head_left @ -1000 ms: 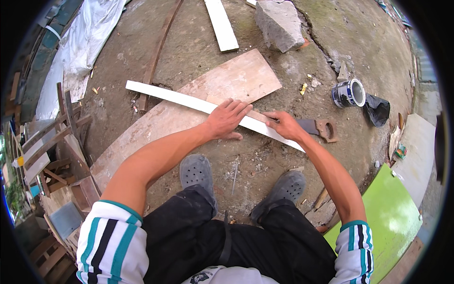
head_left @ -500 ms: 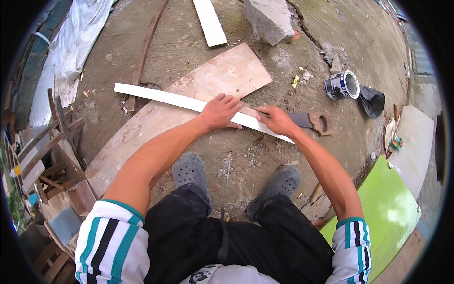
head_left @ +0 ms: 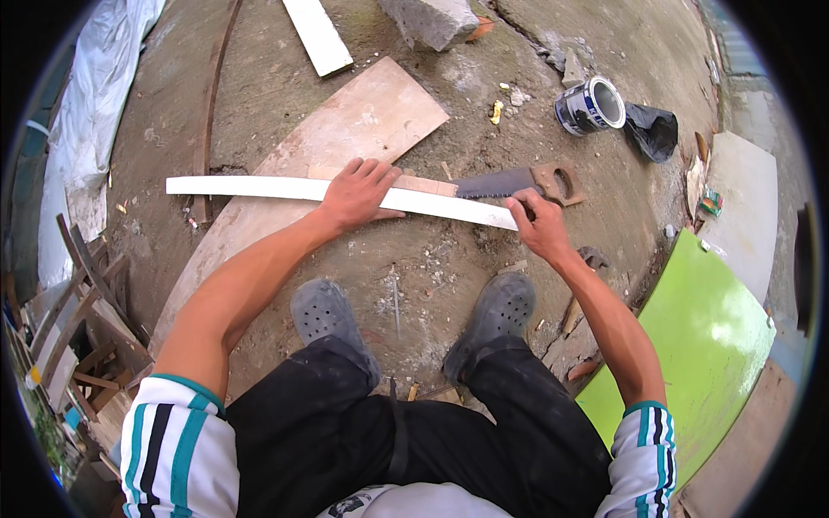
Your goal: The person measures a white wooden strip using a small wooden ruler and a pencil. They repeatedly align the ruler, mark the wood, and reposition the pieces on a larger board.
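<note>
A long white strip (head_left: 259,186), like a thin plank, lies crosswise in front of my feet, over the pinkish board (head_left: 376,112). My left hand (head_left: 361,194) grips it near the middle, fingers over the far edge and thumb along the near side. At the strip's right end, my right hand (head_left: 540,226) holds the tip between thumb and curled fingers. A short piece of pale wood (head_left: 423,184) shows just behind the strip, partly hidden by it and my left hand. Beyond my right hand lies a handsaw (head_left: 496,183) with a brown wooden handle, its blade reaching the pale wood.
An open paint can (head_left: 570,116) and a black plastic bag (head_left: 652,131) lie at the far right. A concrete block (head_left: 432,22) and another white plank (head_left: 318,36) are at the back. A green panel (head_left: 691,345) lies right; scrap wood (head_left: 95,328) is piled left.
My right hand has moved along the strip to its right end. The strip has turned to lie more level across the view, and more of the saw blade shows.
</note>
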A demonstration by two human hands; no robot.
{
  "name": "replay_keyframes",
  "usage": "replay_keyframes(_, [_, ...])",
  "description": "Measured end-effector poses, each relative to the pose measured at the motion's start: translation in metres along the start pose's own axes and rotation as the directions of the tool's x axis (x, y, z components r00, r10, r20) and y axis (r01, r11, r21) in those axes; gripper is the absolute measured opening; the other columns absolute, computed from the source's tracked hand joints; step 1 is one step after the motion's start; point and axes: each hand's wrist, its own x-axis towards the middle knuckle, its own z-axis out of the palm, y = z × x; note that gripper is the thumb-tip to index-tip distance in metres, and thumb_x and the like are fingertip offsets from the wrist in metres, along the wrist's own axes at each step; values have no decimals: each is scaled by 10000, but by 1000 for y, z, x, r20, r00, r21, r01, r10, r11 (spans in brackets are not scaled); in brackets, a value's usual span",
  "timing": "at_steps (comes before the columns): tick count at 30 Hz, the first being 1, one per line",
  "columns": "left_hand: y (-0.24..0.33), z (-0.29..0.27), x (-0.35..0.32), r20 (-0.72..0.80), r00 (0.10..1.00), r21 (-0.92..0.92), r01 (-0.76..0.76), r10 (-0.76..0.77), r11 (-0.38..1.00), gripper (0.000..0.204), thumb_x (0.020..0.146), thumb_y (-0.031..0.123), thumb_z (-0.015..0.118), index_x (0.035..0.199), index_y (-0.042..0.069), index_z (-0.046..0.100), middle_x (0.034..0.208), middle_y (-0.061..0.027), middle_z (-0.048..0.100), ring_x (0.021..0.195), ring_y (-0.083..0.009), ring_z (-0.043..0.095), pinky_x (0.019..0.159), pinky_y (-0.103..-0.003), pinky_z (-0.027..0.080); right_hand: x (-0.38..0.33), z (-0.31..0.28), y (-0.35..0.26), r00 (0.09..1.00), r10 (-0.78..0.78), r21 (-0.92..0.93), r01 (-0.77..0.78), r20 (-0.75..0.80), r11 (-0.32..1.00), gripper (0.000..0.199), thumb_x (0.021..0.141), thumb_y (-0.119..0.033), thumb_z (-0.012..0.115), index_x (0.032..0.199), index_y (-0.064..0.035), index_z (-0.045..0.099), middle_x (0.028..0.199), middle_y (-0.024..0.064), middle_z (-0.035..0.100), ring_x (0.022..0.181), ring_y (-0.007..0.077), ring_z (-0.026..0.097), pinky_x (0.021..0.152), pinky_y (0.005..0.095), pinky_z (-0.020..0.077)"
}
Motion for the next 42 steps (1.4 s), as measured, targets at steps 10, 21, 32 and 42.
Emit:
replay_keyframes(10, [0,-2,0,-14,1000,-32,12,-13,999,783,814,605,717,1293,3,570,1205,-122,589,1145,-288,542,996,-415,424,-63,30,25,913,141,-284,-29,383,958,253,962,-304,626,1092,-99,697,1055,151,719,984,382,675,846,496,535])
replay_keyframes(21, [-1,-1,-1,-40,999,-16,11,-11,1000,771,815,610,716,1281,13,571,1204,-113,583,1131,-278,541,981,-408,424,-40,63,20,896,-24,-297,172,444,939,227,958,-276,613,981,-58,669,950,176,713,850,392,691,725,501,558])
replay_keyframes(32, [-1,1,-1,-37,999,-19,6,-6,1000,779,835,649,672,1285,21,569,1194,-117,579,1134,-281,534,986,-414,418,-34,50,-14,922,118,-11,-122,368,992,202,887,-183,672,1023,-38,636,773,185,705,708,331,707,657,433,558])
replay_keyframes(42, [0,-3,0,-46,999,-28,13,-15,1000,767,822,612,705,1297,26,569,1198,-110,582,1143,-281,537,993,-409,419,7,66,-48,843,470,484,-536,262,692,139,974,-99,615,1046,14,650,922,87,722,809,132,699,714,274,594])
